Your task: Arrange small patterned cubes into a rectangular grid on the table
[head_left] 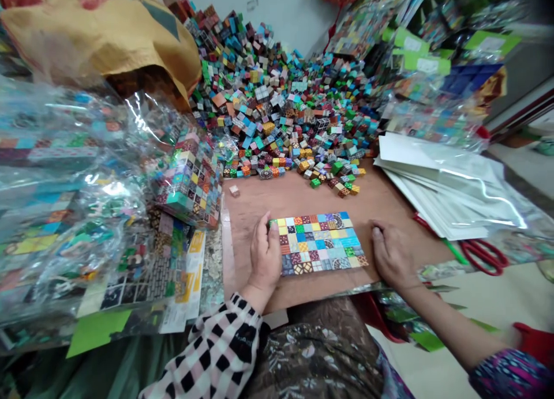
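A rectangular slab of small patterned cubes lies on the brown board. My left hand holds its left edge, with the thumb at the upper left corner and the fingers pressed together. To the right of the slab, my right hand rests on the board with curled fingers, a small gap away from the cubes. No object shows in the right hand. One loose pale cube sits near the board's left edge.
A big heap of colourful cubes rises behind the board. At left are clear bags of cubes, a wrapped cube block and a yellow sack. White sheets in plastic and red scissors lie at right.
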`<action>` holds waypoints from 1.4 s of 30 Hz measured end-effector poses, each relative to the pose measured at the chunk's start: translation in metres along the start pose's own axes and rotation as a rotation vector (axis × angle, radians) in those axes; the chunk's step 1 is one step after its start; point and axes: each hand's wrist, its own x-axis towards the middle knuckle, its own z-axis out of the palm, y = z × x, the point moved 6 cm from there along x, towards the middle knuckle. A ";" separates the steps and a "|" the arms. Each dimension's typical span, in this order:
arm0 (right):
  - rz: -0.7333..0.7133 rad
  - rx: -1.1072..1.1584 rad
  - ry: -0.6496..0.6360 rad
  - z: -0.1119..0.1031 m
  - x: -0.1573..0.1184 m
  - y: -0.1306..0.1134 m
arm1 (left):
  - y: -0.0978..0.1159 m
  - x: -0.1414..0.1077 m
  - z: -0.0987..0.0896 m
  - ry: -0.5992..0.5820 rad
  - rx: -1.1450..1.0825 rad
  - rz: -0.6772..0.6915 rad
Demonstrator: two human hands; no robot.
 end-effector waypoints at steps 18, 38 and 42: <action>0.018 0.234 0.080 -0.008 -0.002 -0.002 | -0.009 0.006 -0.004 0.077 -0.099 -0.073; -0.013 0.281 -0.019 -0.012 0.000 -0.007 | 0.006 0.005 -0.004 0.067 0.039 -0.061; -0.018 0.260 -0.051 -0.008 -0.001 -0.005 | 0.007 0.005 -0.003 0.053 0.068 -0.083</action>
